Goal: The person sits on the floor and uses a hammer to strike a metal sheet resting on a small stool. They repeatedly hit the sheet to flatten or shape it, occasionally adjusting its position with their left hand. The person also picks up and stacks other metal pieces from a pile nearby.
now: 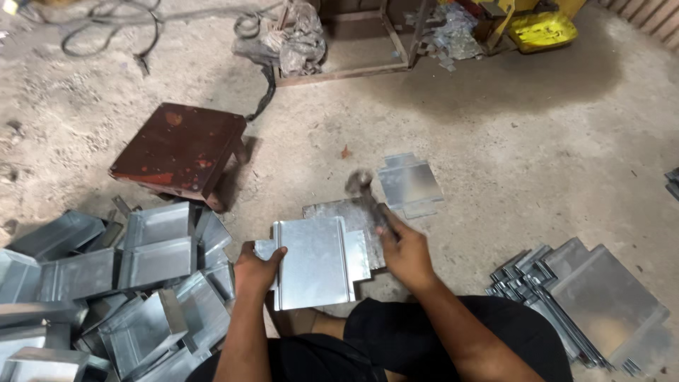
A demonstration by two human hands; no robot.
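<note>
On floor, sheet-metal piece (pixel 315 262) lying flat, long axis running away, left hand (pixel 256 270) gripping edge

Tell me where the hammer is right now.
In the head view, the hammer is at centre, gripped by the right hand, its blurred head above the flat metal plate, just left of a loose sheet blank.

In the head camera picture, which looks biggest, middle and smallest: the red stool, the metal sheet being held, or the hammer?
1. Red stool
2. Metal sheet, though it is nearer, so these two are unsure
3. Hammer, clearly smallest and blurred
</note>
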